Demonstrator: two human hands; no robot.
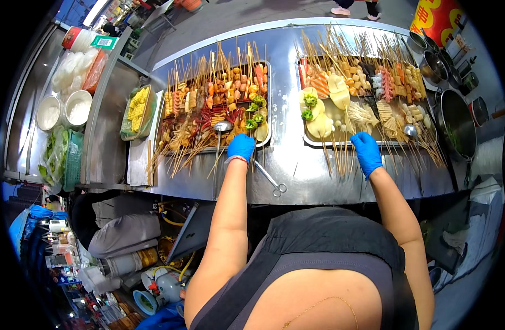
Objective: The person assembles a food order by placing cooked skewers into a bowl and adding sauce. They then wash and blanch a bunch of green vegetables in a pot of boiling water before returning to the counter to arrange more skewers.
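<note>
My left hand [241,147], in a blue glove, is curled at the front rim of the left steel tray [270,123]; whatever its fingers grip is hidden. Beside it lie a ladle [223,126] and steel scissors [273,181], handles towards me. Skewers of meat, sausage and broccoli [251,124] stand in the tray's dark red broth. At the right tray [314,143], my gloved right hand [366,152] is closed at the lower end of a skewer of potato slices [339,98]. Enoki mushroom skewers [362,114] and more broccoli [310,99] are close by.
Left stand a tub of corn [138,104], two white tubs [78,108] and a green basket [73,159]. On the right are a large dark pot [458,121] and several pans. A second ladle [410,130] rests in the right tray. Beyond the counter, a person's shoes [340,11] show.
</note>
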